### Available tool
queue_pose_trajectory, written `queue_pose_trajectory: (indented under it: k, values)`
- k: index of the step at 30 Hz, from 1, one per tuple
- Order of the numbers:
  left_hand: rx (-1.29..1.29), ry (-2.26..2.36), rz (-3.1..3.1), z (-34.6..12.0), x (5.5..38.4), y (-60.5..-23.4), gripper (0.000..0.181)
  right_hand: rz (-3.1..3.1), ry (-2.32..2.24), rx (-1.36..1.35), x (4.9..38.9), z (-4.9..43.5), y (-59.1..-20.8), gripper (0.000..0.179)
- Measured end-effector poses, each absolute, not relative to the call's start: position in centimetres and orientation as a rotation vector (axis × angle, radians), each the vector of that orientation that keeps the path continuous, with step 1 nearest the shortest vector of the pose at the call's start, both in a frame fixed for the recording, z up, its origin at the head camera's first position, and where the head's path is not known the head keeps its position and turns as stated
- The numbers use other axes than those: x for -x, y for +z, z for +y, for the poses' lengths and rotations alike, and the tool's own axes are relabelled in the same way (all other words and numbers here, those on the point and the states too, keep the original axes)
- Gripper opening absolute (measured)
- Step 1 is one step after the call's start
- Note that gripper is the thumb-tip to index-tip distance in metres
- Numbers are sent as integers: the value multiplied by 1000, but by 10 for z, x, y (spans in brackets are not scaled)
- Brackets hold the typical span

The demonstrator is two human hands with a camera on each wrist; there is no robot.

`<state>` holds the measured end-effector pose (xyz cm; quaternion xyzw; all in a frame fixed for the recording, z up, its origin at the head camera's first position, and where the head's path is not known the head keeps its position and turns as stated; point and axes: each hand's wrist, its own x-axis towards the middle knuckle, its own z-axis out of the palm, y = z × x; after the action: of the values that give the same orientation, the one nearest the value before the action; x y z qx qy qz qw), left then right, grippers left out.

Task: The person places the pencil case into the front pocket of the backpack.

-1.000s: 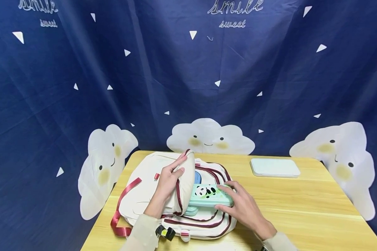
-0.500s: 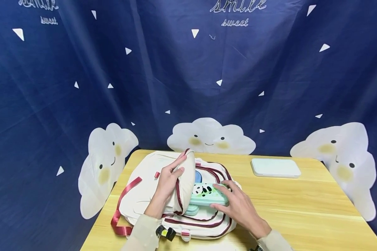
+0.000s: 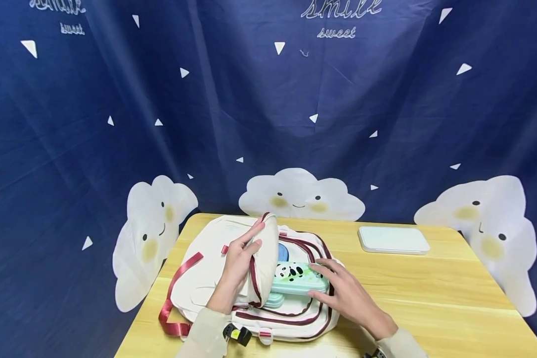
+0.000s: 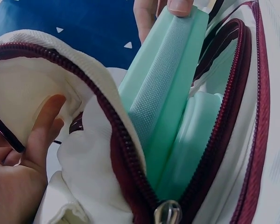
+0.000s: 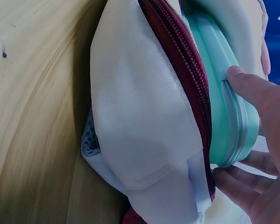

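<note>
A white backpack [image 3: 206, 248] with dark red zips lies on the table, its front pocket unzipped. My left hand [image 3: 239, 258] holds the pocket's flap [image 3: 266, 258] up and back, thumb on one side of the cloth. A mint-green pencil case [image 3: 297, 278] with a panda print sits partly in the opening, its left end hidden under the flap. Around the case's outer end, my right hand [image 3: 351, 298] pinches with thumb and fingers. Beneath it, inside the pocket, another mint-green case [image 4: 196, 126] shows. A round blue thing [image 3: 283, 252] peeks out beside the flap.
A pale flat case [image 3: 393, 239] lies at the back right of the wooden table [image 3: 429, 298]. The backpack's red ribbon strap [image 3: 175, 298] trails on the left. A dark blue curtain [image 3: 268, 99] with cloud prints hangs behind the table.
The panda pencil case has slid slightly left, further under the flap, with my right hand following. My left hand keeps holding the flap in about the same place.
</note>
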<state>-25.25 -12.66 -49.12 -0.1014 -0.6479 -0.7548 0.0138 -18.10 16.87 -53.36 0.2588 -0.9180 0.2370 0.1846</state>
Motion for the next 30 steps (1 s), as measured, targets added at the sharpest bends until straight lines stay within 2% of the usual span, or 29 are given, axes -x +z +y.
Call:
queue_pose_trajectory:
  k: [30]
  values:
    - [240,-2293,-1994,-100,247,-494,46,-2621,702,-713,182,188,-529,58]
